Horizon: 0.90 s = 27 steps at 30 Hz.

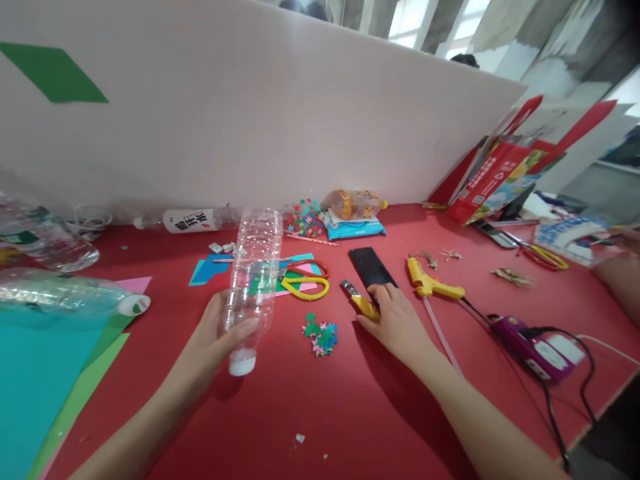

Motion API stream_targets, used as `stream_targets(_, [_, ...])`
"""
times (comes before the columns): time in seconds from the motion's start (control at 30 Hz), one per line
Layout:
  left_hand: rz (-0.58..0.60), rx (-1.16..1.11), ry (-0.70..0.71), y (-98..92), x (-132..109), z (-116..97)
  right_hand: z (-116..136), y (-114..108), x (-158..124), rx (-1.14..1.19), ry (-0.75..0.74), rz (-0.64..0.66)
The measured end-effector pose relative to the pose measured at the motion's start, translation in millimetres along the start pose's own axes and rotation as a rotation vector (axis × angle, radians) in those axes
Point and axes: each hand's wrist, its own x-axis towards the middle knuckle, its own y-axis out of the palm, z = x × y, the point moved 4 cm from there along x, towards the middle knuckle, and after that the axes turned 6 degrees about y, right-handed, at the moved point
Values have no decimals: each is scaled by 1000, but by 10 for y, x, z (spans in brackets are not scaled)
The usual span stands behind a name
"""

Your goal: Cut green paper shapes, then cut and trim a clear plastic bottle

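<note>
My left hand (216,341) is closed round the neck end of a clear plastic bottle (253,273) with a white cap, held above the red table (350,413) with its base pointing away. My right hand (395,320) rests on the table, its fingers curled over a yellow utility knife (361,300), right beside a black phone (371,268). A small pile of coloured paper stars (321,335) lies between my hands. Yellow-and-red scissors (305,280) lie on coloured paper just behind the bottle.
A yellow glue gun (433,283) and a purple device (530,347) with black cables lie to the right. More bottles (45,240) and paper sheets (40,373) are at the left. A white board (250,113) walls the back. Another person's arm (620,280) shows at far right.
</note>
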Motion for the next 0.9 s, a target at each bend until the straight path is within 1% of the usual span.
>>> stream_targets(0.1, [-89,31,17,-48,-9,-54,-12,-72,60,-10,-26,58])
stream_targets(0.2, [-99,19,14,-93,-56,-102,167,-161,-7,39,-125,178])
stream_targets(0.27, [-104,47,14,-137,-105,-121,331,-188,-110,75,-228,307])
stream_targets(0.33, [-131,87,18,-178,-156,-123,469,-163,-239,79,-378,464])
stream_targets(0.37, [-144,101,19,-188,-177,-116,503,-138,-294,56,-435,520])
stream_targets(0.4, [-154,108,19,-190,-192,-103,515,-106,-340,23,-481,566])
stream_targets(0.47, [-150,118,6,-167,-202,-62,491,-49,-386,-50,-521,598])
stream_targets(0.6, [-86,123,-18,-51,-168,28,424,-32,-381,-61,-566,572])
stream_targets(0.67, [-89,114,-21,9,-156,65,388,-60,-352,-46,-586,534])
stream_targets(0.73, [-110,104,-30,63,-157,106,318,-97,-286,-63,-551,426])
stream_targets(0.83, [-166,47,-40,117,-177,168,193,-168,-157,-129,-425,161])
stream_targets(0.87, [-182,24,-41,128,-185,186,182,-182,-128,-144,-407,98])
stream_targets(0.9, [-192,3,-41,136,-192,202,196,-186,-107,-152,-409,66])
